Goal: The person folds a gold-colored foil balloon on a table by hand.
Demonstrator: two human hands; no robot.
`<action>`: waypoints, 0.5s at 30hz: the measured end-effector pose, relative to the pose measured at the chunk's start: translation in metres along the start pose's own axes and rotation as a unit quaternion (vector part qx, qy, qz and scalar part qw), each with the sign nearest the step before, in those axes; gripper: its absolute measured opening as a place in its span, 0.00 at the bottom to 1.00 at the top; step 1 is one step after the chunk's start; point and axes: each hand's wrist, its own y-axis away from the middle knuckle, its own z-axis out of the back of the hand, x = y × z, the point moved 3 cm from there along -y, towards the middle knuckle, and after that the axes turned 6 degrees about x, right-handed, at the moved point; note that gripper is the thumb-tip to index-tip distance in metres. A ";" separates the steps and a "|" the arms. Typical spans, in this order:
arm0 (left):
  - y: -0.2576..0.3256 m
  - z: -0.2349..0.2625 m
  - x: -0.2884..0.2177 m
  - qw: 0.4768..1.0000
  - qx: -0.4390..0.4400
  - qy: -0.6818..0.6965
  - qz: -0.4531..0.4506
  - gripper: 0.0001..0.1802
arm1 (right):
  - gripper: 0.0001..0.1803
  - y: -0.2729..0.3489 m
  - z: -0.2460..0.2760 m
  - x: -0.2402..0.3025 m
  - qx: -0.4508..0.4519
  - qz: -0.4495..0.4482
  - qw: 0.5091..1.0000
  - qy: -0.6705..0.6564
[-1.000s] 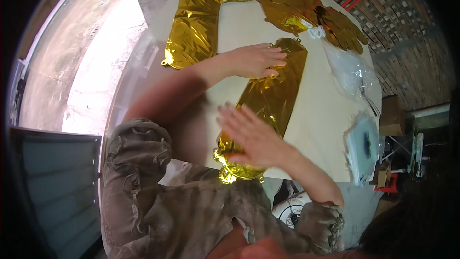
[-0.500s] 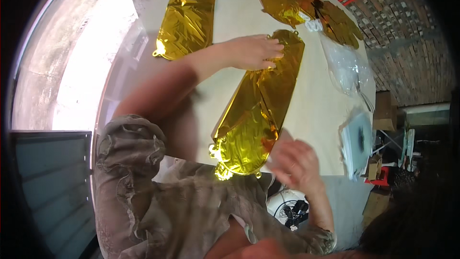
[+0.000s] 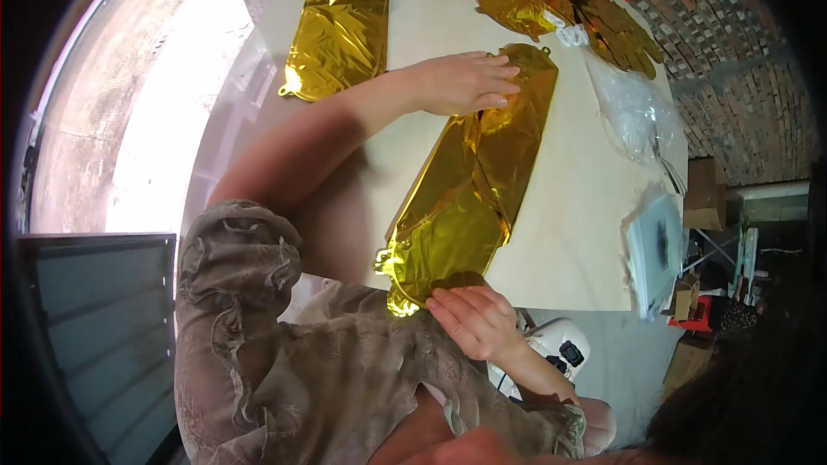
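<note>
A long flat gold foil balloon (image 3: 472, 185) lies along the pale table (image 3: 568, 224). My left hand (image 3: 461, 83) presses flat on its far end, fingers together and pointing right. My right hand (image 3: 475, 319) rests at the near end of the balloon, at the table's front edge, fingertips touching the foil. Neither hand grips the foil as far as I can see.
More gold foil balloons (image 3: 345, 21) lie at the far side of the table, another crumpled gold balloon (image 3: 551, 0) beside them. Clear plastic bags (image 3: 633, 108) and a flat packet (image 3: 655, 250) sit at the right. A white device (image 3: 556, 349) lies below the table edge.
My right hand has slid down the balloon from its middle to the near end at the table edge. My left hand has stayed on the far end.
</note>
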 end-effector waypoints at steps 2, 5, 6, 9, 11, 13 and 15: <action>0.000 -0.001 0.002 1.000 -0.003 -0.002 -0.010 0.27 | 0.15 -0.001 -0.004 0.001 -0.001 0.002 1.000 -0.009; -0.002 0.000 0.001 1.000 -0.001 -0.013 -0.018 0.28 | 0.17 -0.002 -0.006 -0.001 -0.021 -0.003 1.000 -0.010; -0.003 0.000 0.000 1.000 0.004 -0.025 -0.015 0.29 | 0.17 -0.005 -0.003 -0.002 -0.006 -0.005 0.999 -0.050; 0.002 0.001 0.000 0.999 -0.006 -0.032 0.001 0.30 | 0.18 -0.001 0.009 -0.018 0.013 -0.032 0.995 -0.094; 0.005 -0.001 0.003 0.999 -0.015 -0.038 -0.007 0.29 | 0.19 -0.001 0.016 -0.031 0.016 -0.051 0.994 -0.099; 0.004 -0.001 0.004 0.999 -0.022 -0.045 -0.014 0.29 | 0.20 0.001 0.023 -0.053 -0.025 -0.247 0.968 -0.040; 0.002 -0.001 0.003 0.999 -0.006 -0.043 0.003 0.30 | 0.21 0.005 0.017 -0.064 -0.024 -0.259 0.965 -0.039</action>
